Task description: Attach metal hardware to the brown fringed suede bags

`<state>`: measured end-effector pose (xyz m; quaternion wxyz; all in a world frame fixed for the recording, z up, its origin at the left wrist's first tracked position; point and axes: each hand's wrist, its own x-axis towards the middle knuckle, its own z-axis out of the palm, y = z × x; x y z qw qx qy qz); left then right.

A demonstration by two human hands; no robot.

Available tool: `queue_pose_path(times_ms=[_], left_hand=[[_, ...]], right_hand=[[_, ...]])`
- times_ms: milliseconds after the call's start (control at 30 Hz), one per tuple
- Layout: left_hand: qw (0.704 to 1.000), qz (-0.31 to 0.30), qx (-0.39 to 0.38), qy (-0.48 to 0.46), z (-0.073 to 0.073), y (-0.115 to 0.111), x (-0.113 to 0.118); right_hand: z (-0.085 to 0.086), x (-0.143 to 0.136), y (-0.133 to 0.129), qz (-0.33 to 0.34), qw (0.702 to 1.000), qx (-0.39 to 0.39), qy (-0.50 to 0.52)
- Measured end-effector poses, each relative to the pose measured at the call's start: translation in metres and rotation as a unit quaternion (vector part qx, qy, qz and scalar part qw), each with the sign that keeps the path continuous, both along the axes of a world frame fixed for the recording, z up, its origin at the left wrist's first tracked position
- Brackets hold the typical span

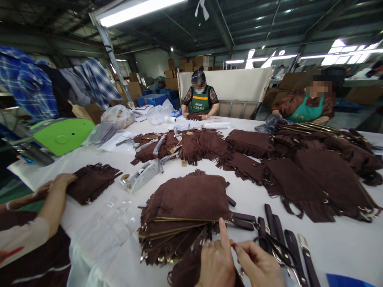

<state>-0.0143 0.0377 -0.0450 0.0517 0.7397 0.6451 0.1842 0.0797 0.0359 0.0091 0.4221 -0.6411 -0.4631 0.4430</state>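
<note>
My left hand (216,259): fingers curled, forefinger raised against the stack of brown fringed bags (184,217). My right hand (259,265): pinched on a small gold fitting (231,242) between both hands, at the table's (344,243) near edge. Dark straps (281,235) just right. Tape dispenser (143,175) beyond. Co-worker's hand (61,181) on another bag (89,183), far left.

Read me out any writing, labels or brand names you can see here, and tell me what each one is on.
"OILUN": white letters on the green apron of the person across the table.
A line of smaller characters beneath it: too small to read.
Small tan tags on the brown fringed bags: too blurred to read.
Cardboard boxes at the back: no readable print.
</note>
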Motion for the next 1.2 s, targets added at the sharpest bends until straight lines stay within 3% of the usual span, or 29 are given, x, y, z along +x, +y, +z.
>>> queue_pose_path(times_ms=[100,167,300,433,533,600,700,833,1000,1200], left_hand=[[0.998,-0.007,-0.057,-0.014,0.008,0.000,0.000],[0.990,-0.021,-0.135,-0.035,0.019,0.002,0.000],[0.951,-0.017,-0.293,-0.096,0.047,0.007,-0.004],[0.908,0.020,-0.315,-0.276,0.059,0.011,-0.011],[0.852,0.028,-0.318,-0.414,0.056,0.011,-0.015],[0.839,0.026,-0.316,-0.443,0.052,0.010,-0.016],[0.863,0.019,-0.289,-0.413,0.045,0.010,-0.014],[0.919,0.026,-0.313,-0.239,0.041,0.009,-0.011],[0.949,0.004,-0.305,-0.084,0.047,0.009,-0.009],[0.948,-0.005,-0.299,-0.109,0.046,0.008,-0.006]], right_hand=[[-0.002,-0.004,0.002,-0.029,1.000,-0.005,0.004],[-0.001,-0.007,0.004,-0.049,0.998,-0.013,0.024],[0.000,-0.011,0.005,-0.057,0.995,-0.034,0.070],[-0.008,-0.007,0.005,-0.059,0.996,-0.025,0.058],[-0.015,0.000,0.003,-0.036,0.999,0.002,0.037],[-0.016,0.003,0.002,0.011,0.999,0.050,-0.001],[-0.012,0.005,0.003,0.094,0.979,0.159,-0.083],[-0.007,0.002,0.004,0.124,0.952,0.232,-0.157],[-0.010,-0.005,0.000,0.101,0.953,0.206,-0.198],[-0.014,-0.012,0.001,0.007,0.967,0.127,-0.220]])
